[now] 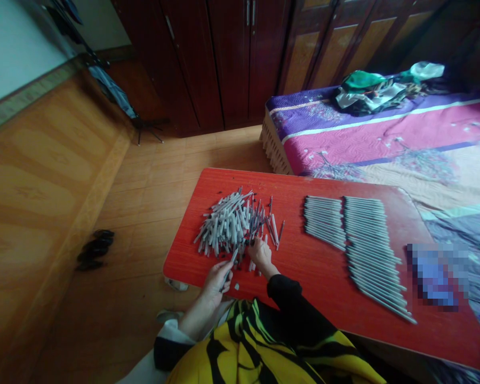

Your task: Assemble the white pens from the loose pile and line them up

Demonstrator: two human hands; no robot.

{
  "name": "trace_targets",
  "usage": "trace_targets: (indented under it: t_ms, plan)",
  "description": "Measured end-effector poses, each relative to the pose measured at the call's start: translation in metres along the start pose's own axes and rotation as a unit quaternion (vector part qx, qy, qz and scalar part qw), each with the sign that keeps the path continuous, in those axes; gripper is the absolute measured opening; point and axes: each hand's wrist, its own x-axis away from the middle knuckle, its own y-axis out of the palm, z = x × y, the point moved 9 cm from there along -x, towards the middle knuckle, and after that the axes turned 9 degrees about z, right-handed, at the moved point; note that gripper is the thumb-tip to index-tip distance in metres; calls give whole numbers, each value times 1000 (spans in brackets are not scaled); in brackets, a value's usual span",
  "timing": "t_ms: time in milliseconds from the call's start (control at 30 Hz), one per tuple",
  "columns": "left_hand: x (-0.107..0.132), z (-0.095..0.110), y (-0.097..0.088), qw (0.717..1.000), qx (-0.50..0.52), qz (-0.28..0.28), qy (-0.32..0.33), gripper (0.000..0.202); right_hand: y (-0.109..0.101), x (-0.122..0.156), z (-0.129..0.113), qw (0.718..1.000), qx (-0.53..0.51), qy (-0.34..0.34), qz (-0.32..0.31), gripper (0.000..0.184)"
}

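so far, two tidy rows of grey pens (370,250) lay on the red bench (292,282), with a loose heap (228,226) left beside them. the left grip (214,285) was clamped on one pen (229,271); the right grip (261,255) touched the heap, though i could not tell if it was clamped.

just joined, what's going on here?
A person is working through slim grey pen-like sticks on a low red table. Their left hand grips one stick, while their right hand is at the edge of a loose pile of sticks. To the right, more sticks lie side by side in a smaller aligned batch and a larger aligned batch.
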Motion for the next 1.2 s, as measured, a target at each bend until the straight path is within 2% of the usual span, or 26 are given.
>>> trace_targets:
  t_ms: [167,300,533,633,733,967,1200]
  plan:
    - [-2,-3,-1,1000,8,30,4,36,-4,-5,8,993,-103,47,19,22]
    - [1,-2,3,999,-9,40,5,37,-9,-8,20,968,-236,85,9,18]
    - [7,-7,29,999,-33,-7,3,34,-9,2,34,863,-474,150,-93,19]
    - [8,-6,42,998,-52,-29,7,30,-14,12,32,822,-533,160,-118,17]
    - [11,-3,51,997,-66,-42,8,28,-21,20,31,796,-567,169,-131,14]
    - [18,0,66,994,-90,-64,15,26,-35,23,38,775,-593,173,-134,12]
    - [21,-1,77,988,-132,-80,32,26,-38,24,44,787,-582,154,-137,10]
